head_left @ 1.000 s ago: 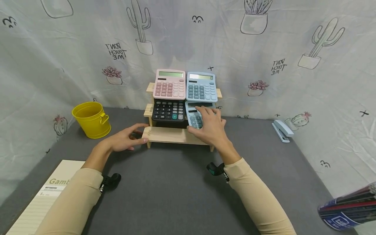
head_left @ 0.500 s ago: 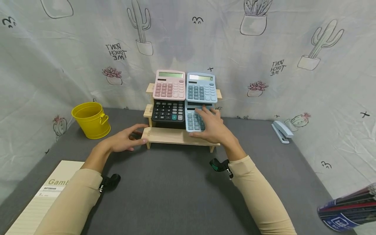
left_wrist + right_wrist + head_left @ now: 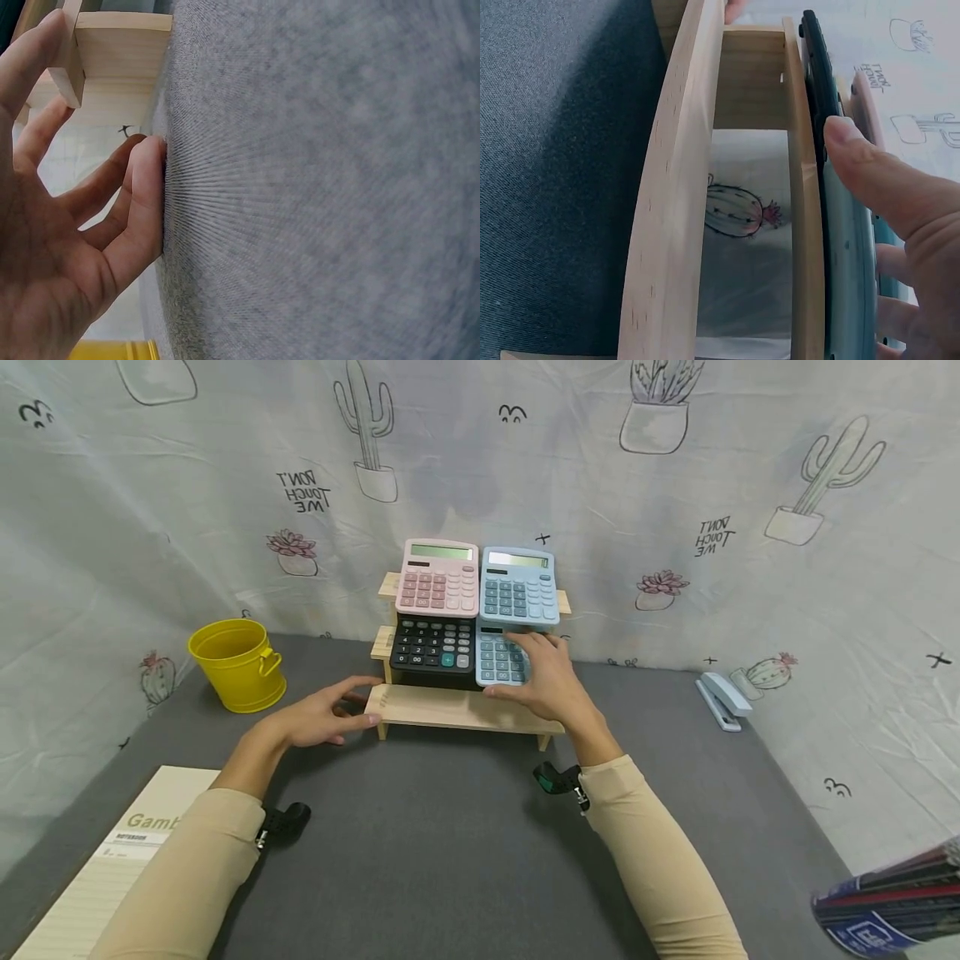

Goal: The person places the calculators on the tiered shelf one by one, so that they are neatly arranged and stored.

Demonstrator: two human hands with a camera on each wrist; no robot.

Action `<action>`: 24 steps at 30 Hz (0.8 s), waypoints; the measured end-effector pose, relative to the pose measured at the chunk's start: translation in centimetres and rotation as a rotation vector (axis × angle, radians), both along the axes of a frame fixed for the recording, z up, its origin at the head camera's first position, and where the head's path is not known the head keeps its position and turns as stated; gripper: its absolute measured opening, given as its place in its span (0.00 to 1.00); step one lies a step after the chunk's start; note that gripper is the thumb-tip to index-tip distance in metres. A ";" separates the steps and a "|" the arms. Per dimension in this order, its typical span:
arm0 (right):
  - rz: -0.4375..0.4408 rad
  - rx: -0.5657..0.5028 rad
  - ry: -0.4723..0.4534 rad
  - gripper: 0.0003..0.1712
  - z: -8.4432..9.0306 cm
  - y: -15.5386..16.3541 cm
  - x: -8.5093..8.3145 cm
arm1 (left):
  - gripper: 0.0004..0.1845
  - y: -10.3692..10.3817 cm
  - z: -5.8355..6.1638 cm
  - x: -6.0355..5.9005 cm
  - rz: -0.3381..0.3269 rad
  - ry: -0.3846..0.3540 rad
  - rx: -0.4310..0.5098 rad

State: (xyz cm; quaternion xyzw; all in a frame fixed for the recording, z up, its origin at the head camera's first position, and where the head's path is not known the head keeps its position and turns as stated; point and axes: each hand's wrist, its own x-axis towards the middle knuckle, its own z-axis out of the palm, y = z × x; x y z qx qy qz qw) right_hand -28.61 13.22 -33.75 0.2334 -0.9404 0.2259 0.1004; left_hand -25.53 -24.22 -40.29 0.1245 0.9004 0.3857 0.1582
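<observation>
Far left of the head view: lined paper notebook (image 3: 112,860) at lower left, flat on the grey fabric table (image 3: 435,843). Above it a yellow metal pail (image 3: 238,664), round, glossy, w/ side handle.

Left hand (image 3: 318,717), left of centre: fingers loosely spread, holding nothing, thumb tip touching the left end of the rack (image 3: 442,706)'s bottom step. In the left wrist view the pinky side lies on the table (image 3: 322,195), a coarse weave, and the index fingertip (image 3: 41,37) sits against the wood post (image 3: 71,52).

Centre: rack is pale unfinished wood, three steps rising toward the cloth backdrop. Top step: pink calc (image 3: 438,577) beside blue calc (image 3: 520,585). Mid step: black calc (image 3: 433,645), and right of it, touching, the lower blue calc (image 3: 501,658). All hard plastic, flat rectangles w/ rubbery keys, leaning back, long axis running up-frame.

Key relation: lower blue calc lies just left of and under the right hand (image 3: 551,689), right hand far nearer than left. Fingers lie over its right half and right edge, thumb at its bottom edge near the lowest plank. Right wrist view shows the thumb (image 3: 877,187) pressed on the calc's face (image 3: 847,277), other fingers curling behind the edge, so it grips the calc, not wide open.

Right: pale blue stapler (image 3: 720,697) on the table, well apart. Lower right corner: stacked book spines (image 3: 892,902), glossy.
</observation>
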 end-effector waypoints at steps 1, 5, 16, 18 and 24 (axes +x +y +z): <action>-0.006 -0.012 0.005 0.58 -0.1 0.0 -0.1 | 0.44 0.0 0.0 0.0 0.000 -0.001 -0.002; -0.028 -0.057 0.021 0.59 -0.6 0.1 -0.3 | 0.43 0.2 -0.2 -0.1 -0.003 0.001 -0.004; -0.025 -0.099 0.089 0.57 -1.5 0.5 -1.0 | 0.44 0.5 -0.6 -0.6 -0.015 0.013 -0.001; -0.027 -0.100 0.093 0.57 -1.7 0.5 -1.1 | 0.44 0.5 -0.7 -0.6 -0.018 0.014 -0.002; -0.011 -0.072 0.124 0.56 -2.1 1.0 -0.9 | 0.44 0.7 -0.7 -0.3 -0.023 0.025 0.005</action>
